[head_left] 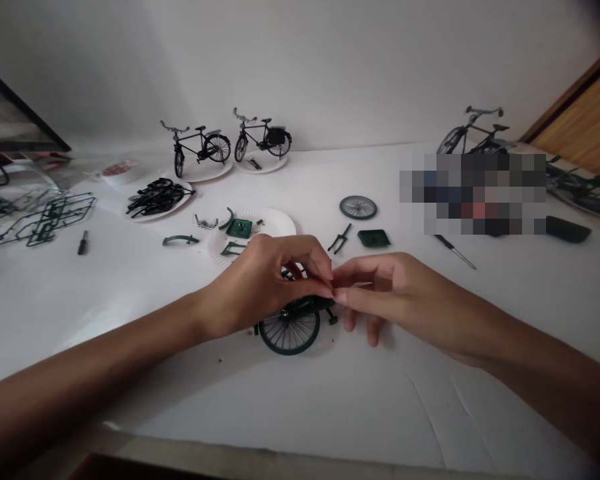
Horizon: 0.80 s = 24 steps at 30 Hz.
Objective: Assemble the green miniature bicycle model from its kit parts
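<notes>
My left hand [260, 287] curls over a partly built dark green model bicycle [300, 313], its fingers closed on the frame. One spoked wheel [289, 331] shows below that hand, resting on the white table [130, 320]. My right hand [385, 293] comes in from the right, and its thumb and index fingertips pinch together against the left fingertips. Anything between them is hidden. Just beyond my hands lie a green fork [340, 239], a loose spoked wheel [358, 207] and a green square part [374, 237]. A paper plate [275, 223] holds more green parts.
Two finished black model bicycles [200, 143] [263, 137] stand on plates at the back. A plate of black parts [157, 198] and green sprue frames [45, 219] lie left. A small screwdriver [455, 252] lies right, below a pixelated patch [473, 193].
</notes>
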{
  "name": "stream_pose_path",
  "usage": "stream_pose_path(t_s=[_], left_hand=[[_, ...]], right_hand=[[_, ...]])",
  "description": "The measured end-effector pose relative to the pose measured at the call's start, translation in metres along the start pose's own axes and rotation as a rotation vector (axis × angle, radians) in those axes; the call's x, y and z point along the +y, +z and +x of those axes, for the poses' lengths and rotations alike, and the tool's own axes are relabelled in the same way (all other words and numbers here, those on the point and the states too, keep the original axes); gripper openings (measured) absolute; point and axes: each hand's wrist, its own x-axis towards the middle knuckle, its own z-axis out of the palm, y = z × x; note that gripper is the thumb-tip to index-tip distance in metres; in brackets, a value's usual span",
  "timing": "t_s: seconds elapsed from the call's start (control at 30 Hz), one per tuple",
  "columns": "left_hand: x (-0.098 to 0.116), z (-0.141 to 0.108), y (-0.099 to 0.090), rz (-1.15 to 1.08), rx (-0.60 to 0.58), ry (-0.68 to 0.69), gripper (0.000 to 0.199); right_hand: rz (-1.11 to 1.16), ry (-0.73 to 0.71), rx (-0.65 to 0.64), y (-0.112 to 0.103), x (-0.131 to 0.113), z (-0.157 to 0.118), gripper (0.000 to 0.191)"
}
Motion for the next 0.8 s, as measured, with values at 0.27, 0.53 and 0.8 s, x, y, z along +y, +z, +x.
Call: stream_pose_path(t_s=[0.27,0.53,0.8], left_hand=[[-0.005,-0.005,0.0,-0.076,0.007,0.003,0.017],[-0.004,-0.011,0.003,-0.046,0.036,-0.038,0.011],[-0.002,-0.015,0.001,-0.055,0.077,-0.023,0.012]], right_hand=[[0.157,0.071,0.005,0.003,0.001,-0.002,0.041],[0.181,0.092,-0.001,0.003,0.001,-0.004,0.042],[-0.014,0.034,0.008,0.009,-0.007,-0.008,0.043]])
